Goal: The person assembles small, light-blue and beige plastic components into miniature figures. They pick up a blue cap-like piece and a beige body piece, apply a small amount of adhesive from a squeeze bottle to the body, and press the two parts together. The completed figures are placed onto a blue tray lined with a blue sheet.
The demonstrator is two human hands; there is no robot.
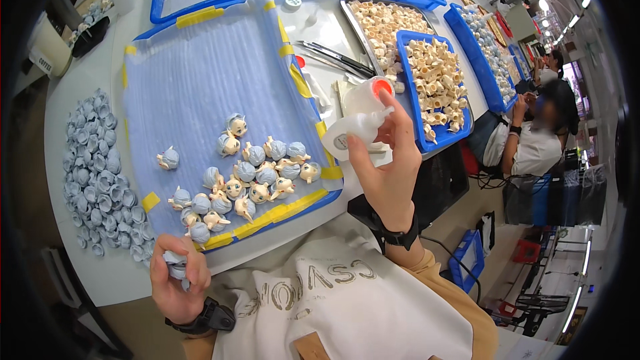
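Low on the left, my left hand is closed around grey-blue doll hair pieces, partly covered by the fingers. My right hand pinches a small white squeeze bottle between thumb and fingers, its nozzle tilted up to the right. Just behind that bottle is a white round container with an orange-red opening. Several small doll heads with grey-blue hair lie on the tray, which is lined with pale blue cloth and yellow tape. A heap of loose grey-blue hair shells spreads left of it.
A blue bin of cream doll parts sits on a metal tray of similar parts. Farther right is a blue bin of grey-blue pieces. Tweezers and pens lie beside the lined tray. Another person works at the right.
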